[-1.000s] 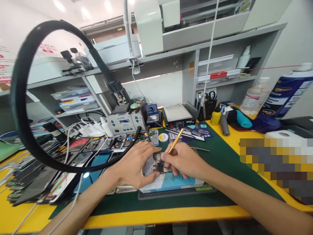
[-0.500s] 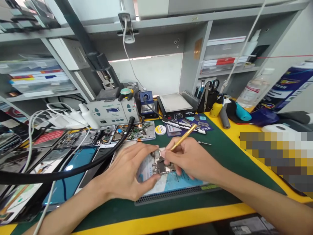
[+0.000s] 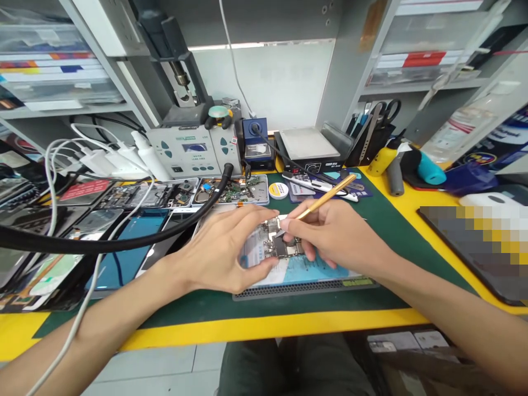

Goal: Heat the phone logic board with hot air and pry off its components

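Observation:
A phone circuit board (image 3: 281, 246) lies on a blue and white pad (image 3: 264, 275). My left hand (image 3: 226, 247) steadies the board between its thumb and fingers, one at the near edge and the others at the far edge. In my right hand (image 3: 330, 228) is a slim gold-handled knife (image 3: 325, 197), gripped like a pen. Its small dark blade reaches down over the board; whether the tip touches it, I cannot tell. My right fingers hide the board's right part.
Behind my hands are a tray of small parts (image 3: 247, 190), a round yellow-white tin (image 3: 278, 190), a grey soldering station (image 3: 193, 148) and a heating plate (image 3: 307, 144). A thick black hose (image 3: 124, 247) arcs over phones on the left. A dark phone (image 3: 457, 247) lies right.
The view has tilted down, so the bench sits higher and my legs show below. Both hands keep their grips; the knife stays over the board.

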Demonstrator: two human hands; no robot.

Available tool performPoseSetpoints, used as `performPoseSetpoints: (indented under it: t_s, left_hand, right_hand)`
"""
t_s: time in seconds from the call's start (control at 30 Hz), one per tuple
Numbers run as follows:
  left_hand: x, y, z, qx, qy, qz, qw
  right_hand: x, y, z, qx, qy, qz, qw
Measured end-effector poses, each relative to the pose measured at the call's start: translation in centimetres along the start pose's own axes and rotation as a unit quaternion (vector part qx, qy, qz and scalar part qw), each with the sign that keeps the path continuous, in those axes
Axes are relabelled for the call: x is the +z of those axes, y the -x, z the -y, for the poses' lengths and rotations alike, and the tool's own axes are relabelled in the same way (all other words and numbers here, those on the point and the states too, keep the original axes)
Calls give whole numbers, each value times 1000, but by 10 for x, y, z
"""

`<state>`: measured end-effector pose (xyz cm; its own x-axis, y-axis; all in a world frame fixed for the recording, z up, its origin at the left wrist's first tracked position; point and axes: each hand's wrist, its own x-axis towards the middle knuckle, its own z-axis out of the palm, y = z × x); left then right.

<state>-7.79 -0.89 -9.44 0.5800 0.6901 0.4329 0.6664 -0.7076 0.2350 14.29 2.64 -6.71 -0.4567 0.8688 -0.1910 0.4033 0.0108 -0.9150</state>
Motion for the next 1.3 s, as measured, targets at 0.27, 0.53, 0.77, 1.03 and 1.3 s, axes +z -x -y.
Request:
performPoseSetpoints:
  t_s: [0.27,0.53,0.77,1.03,1.3]
  left_hand:
    - [1,1,1,11,-26,-12,1000]
    - [1,1,1,14,-31,-15,999]
    - [2,1,0,13,-32,-15,999]
    - [1,1,0,23,-44,-23,999]
    - [3,0,2,18,-22,-17,999]
  right_hand:
    - [0,1,0,-3,12,-2,1000]
    - [0,2,1,-17,15,5,1000]
    - [-1,3,2,-18,24,7,1000]
    - [-1,3,2,-29,30,18,999]
    - [-3,3,-2,-15,33,25,999]
